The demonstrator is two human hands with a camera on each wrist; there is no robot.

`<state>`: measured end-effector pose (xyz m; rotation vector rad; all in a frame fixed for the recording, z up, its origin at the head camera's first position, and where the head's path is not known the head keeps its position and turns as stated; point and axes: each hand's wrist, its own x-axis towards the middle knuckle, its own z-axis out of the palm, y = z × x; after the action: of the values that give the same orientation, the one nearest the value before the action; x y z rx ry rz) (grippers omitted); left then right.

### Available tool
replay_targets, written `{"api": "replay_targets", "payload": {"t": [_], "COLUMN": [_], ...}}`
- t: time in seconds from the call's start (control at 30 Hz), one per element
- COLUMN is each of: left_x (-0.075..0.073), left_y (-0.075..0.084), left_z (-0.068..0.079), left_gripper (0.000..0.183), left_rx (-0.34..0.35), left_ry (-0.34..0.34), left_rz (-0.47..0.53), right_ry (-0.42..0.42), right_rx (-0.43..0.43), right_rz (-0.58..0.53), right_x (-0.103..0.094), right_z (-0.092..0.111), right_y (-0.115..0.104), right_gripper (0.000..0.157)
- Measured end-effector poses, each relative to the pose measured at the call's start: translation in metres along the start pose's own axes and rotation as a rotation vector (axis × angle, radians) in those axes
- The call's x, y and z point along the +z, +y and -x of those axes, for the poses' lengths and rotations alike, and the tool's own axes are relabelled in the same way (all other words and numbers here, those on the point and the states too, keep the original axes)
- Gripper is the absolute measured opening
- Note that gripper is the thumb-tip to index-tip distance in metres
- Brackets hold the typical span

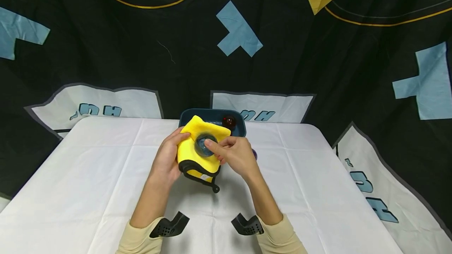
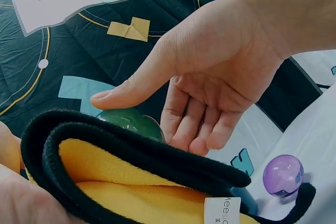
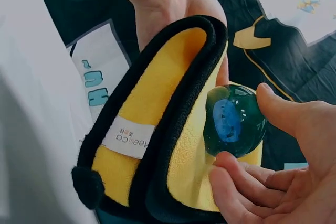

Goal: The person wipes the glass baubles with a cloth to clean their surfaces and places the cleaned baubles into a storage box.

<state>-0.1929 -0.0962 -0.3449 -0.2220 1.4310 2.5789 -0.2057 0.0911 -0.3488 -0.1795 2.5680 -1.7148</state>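
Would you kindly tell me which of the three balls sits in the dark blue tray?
The dark red ball sits there; the purple ball lies on the white tablecloth, and the right hand pinches the blue-green ball.

The cloth point(image 1: 190, 155) lies in my left hand point(image 1: 168, 154), left of my right hand point(image 1: 239, 155). Against it, between my right thumb and fingers, is one ball point(image 3: 234, 121). Beyond both hands, a bin point(image 1: 213, 117) sits on the tabletop point(image 1: 282, 175), a second ball point(image 1: 228, 122) inside. Just right of my right hand lies a third ball point(image 2: 283, 176).
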Motion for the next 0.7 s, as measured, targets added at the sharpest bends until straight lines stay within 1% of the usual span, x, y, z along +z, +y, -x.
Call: {"api": "replay_targets", "payload": {"t": [0.1, 0.17, 0.27, 0.33, 0.4, 0.5, 0.6, 0.7], "left_x": [-0.0002, -0.0005, -0.0006, -0.0005, -0.0004, -0.0008, -0.0012, -0.0016], "left_y": [-0.0001, -0.0005, -0.0009, -0.0010, -0.0006, 0.0001, 0.0013, 0.0022], "left_z": [-0.0001, -0.0004, -0.0007, -0.0006, -0.0005, -0.0003, 0.0001, 0.0002], "left_gripper": [0.046, 0.046, 0.046, 0.046, 0.047, 0.049, 0.050, 0.049], "left_rx": [0.006, 0.008, 0.006, 0.001, -0.003, -0.008, -0.011, -0.010], "left_ry": [-0.007, -0.007, -0.008, -0.006, -0.005, 0.001, 0.011, 0.017], "left_rz": [0.005, 0.008, 0.010, 0.010, 0.012, 0.015, 0.014, 0.005], "right_ry": [-0.007, 0.005, 0.034, 0.053, 0.054, 0.030, -0.024, -0.068], "right_rx": [-0.009, -0.039, -0.111, -0.151, -0.166, -0.146, -0.119, -0.110], "right_rz": [-0.003, -0.025, -0.082, -0.106, -0.111, -0.099, -0.101, -0.115], "right_x": [0.0009, 0.0024, 0.0055, 0.0069, 0.0074, 0.0056, 0.0024, 0.0001], "right_z": [0.0004, 0.0009, 0.0018, 0.0029, 0.0043, 0.0071, 0.0087, 0.0087], "right_y": [-0.0001, -0.0004, -0.0011, -0.0021, -0.0035, -0.0066, -0.0086, -0.0094], "right_gripper": [0.048, 0.048, 0.048, 0.044, 0.040, 0.039, 0.047, 0.056]}}
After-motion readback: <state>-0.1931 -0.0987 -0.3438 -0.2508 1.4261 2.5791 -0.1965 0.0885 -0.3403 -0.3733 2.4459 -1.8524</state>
